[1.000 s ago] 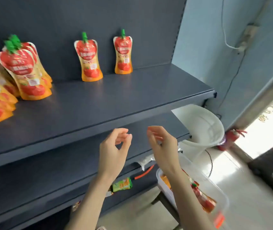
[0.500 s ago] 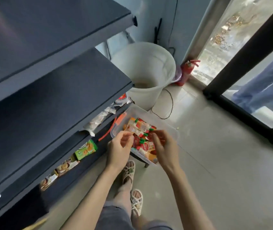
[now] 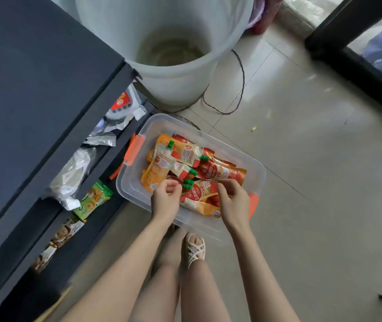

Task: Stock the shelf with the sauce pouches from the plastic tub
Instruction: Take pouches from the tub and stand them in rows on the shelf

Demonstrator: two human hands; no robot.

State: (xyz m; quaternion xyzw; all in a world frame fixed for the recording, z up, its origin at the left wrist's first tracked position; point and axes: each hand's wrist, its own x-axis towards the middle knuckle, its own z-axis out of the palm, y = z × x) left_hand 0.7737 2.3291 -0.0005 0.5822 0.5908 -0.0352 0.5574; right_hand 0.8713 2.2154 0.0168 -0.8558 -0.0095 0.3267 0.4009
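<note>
A: Head view looked straight down at the floor. What was in the middle?

B: A clear plastic tub point(image 3: 252, 163) with orange latches, sitting on the pale tiled floor point(image 3: 313, 182) just beside the dark shelf point(image 3: 34, 89). Inside it lay a jumbled heap of sauce pouches point(image 3: 185, 163), orange and red with green caps, overlapping one another.

A: And the hands?

B: Both were over the near end of the tub. The left hand point(image 3: 165, 199) had its fingers curled in loosely over the pouches near the tub's near-left corner; whether it gripped anything, I could not tell. The right hand point(image 3: 234, 201) had its fingers bent down onto a red and orange pouch point(image 3: 199, 196) at the near side of the heap, touching it, but a firm hold was not plain.

A: Anything else around?

B: A large white bucket point(image 3: 173, 75) stood beyond the tub, beside the shelf's end, with a dark cable point(image 3: 241, 89) looping on the floor next to it. On the lower shelf level lay crumpled clear wrappers point(image 3: 73, 175) and a green snack packet point(image 3: 93, 199). Below the tub, the person's bare legs and a woven sandal point(image 3: 194, 248) showed.
</note>
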